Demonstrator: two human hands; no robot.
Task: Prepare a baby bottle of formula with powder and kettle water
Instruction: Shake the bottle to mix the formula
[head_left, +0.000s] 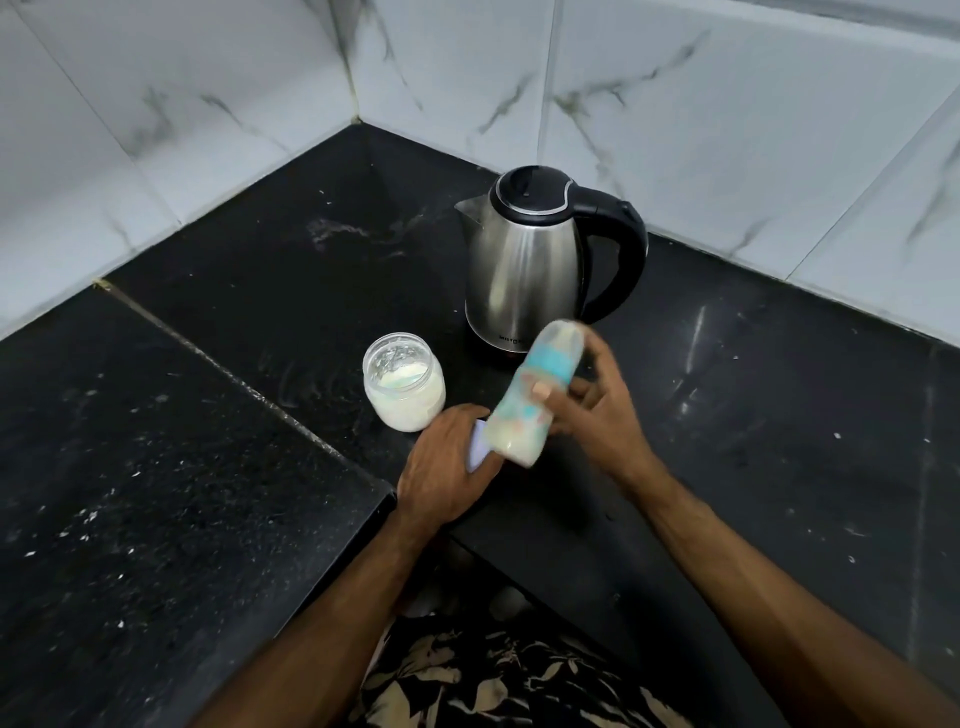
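1. Milky-white liquid is seen in the lower part of the baby bottle (535, 395), which is held tilted and blurred at the frame's centre, above the black stone counter (208, 467).
2. The bottle is grasped by the right hand (597, 410); a pale lid (478, 449) is gripped under the left hand (447, 467).
3. The mixing step is judged to be in hand: shaking.
4. Next, the open powder jar (404, 382), just left of the bottle, calls for its lid.
5. The steel kettle (535, 260) is seen standing behind, upper centre.
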